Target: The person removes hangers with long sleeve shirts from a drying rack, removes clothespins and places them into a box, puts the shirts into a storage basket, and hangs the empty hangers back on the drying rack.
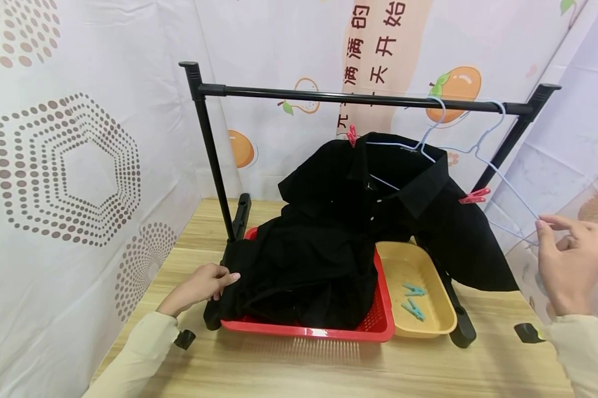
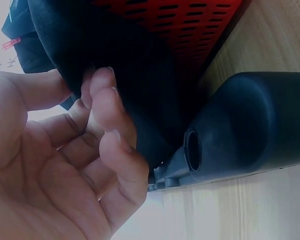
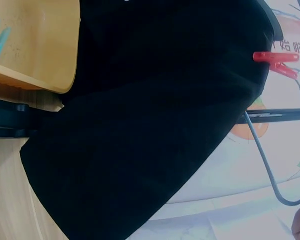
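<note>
My left hand (image 1: 206, 284) pinches the edge of the black cloth (image 1: 308, 271) heaped in the basket (image 1: 385, 327). My right hand (image 1: 575, 254) pinches a corner of the outer hanger (image 1: 509, 186), hooked on the rail (image 1: 323, 97).

The head view faces forward and down; closer wrist views share its red basket (image 1: 308, 333) (left), yellow tray (image 1: 397, 271) (right).

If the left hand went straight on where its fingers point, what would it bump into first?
Probably more of the black cloth heaped in the red basket; the left hand already pinches its edge. The cloth hides the basket's rim there, so how soon that comes is hard to tell.
</note>
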{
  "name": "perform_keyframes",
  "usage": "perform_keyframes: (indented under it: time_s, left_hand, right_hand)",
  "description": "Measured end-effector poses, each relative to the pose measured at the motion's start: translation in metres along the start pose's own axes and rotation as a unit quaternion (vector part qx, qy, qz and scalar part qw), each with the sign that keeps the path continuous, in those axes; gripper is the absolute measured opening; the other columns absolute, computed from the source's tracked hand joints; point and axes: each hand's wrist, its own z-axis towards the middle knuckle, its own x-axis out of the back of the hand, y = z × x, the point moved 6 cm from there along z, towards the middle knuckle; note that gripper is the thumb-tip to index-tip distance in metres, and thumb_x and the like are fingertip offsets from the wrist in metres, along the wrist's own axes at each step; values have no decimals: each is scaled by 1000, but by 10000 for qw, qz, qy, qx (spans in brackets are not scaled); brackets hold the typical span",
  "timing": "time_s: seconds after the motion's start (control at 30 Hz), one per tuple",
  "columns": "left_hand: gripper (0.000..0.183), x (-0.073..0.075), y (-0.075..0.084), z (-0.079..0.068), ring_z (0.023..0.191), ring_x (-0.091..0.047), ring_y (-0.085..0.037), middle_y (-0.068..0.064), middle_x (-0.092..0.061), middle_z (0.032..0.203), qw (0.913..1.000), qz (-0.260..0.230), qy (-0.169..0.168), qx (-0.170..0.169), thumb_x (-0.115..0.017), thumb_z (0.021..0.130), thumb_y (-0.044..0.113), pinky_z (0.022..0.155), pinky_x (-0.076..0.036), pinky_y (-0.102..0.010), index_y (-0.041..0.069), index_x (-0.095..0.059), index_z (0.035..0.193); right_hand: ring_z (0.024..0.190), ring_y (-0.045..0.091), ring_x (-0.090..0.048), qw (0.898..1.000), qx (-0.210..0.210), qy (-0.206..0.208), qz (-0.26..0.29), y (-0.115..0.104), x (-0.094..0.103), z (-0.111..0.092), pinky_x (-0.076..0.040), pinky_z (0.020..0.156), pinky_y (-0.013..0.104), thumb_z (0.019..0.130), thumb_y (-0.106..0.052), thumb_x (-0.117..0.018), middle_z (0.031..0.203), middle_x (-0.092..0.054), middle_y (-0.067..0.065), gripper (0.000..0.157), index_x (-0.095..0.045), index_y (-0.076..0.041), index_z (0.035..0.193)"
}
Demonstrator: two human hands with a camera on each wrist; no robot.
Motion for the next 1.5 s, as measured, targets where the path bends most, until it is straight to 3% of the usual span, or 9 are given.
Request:
perform_keyframes:
  time_s: [0.2, 0.5, 0.63, 0.93, 1.13, 1.5]
  left_hand:
    - [47, 0, 0, 0, 57, -52, -23, -6, -54, 66, 10000, -9, 6, 65, -58, 106, 39, 50, -39, -29, 8, -52, 71]
    - [46, -1, 1, 0, 57, -52, -21, -6, -54, 66, 10000, 9, 12, 60, -58, 107, 37, 50, -40, -29, 8, -52, 71]
    - [46, -1, 1, 0, 57, -52, -21, -6, -54, 65, 10000, 33, 37, 85, -58, 106, 37, 50, -41, -29, 8, -52, 71]
    - [47, -1, 0, 0, 57, -52, -21, -6, -55, 66, 9998, 71, 109, 173, -59, 106, 38, 51, -41, -30, 8, -53, 70]
    - [47, 0, 0, 0, 57, -52, -21, -6, -54, 65, 9997, 27, 118, 192, -58, 106, 38, 51, -41, -29, 8, -53, 70]
    - [47, -1, 2, -2, 56, -51, -21, -7, -54, 65, 9998, 20, 108, 140, -58, 106, 38, 51, -40, -29, 7, -53, 70]
  right_hand:
    - [91, -16, -41, 9998, 84, 29, 161, -14, -1, -8, -25, 83, 17, 93, -7, -73, 80, -45, -33, 17, -78, 6, 103]
    - [73, -11, -40, 9968, 439, -575, 339, -25, -13, -27, -26, 70, 17, 92, -7, -74, 80, -48, -32, 14, -77, 4, 102]
    - [66, -9, -39, 9950, 547, -729, 395, -27, -18, -35, -26, 65, 18, 92, -10, -75, 74, -49, -25, 14, -78, 1, 100]
    - [67, -4, -39, 9861, 1002, -1252, 426, -47, -36, -55, -27, 64, 17, 92, -9, -76, 68, -51, -4, 8, -76, -3, 96]
    - [66, -1, -39, 9786, 1196, -1630, 377, -57, -51, -71, -28, 62, 16, 90, -6, -77, 73, -52, -4, 5, -75, -6, 95]
    - [67, 4, -41, 9637, 1419, -2181, 591, -72, -77, -101, -31, 62, 17, 86, 2, -80, 82, -55, -6, 16, -74, -10, 96]
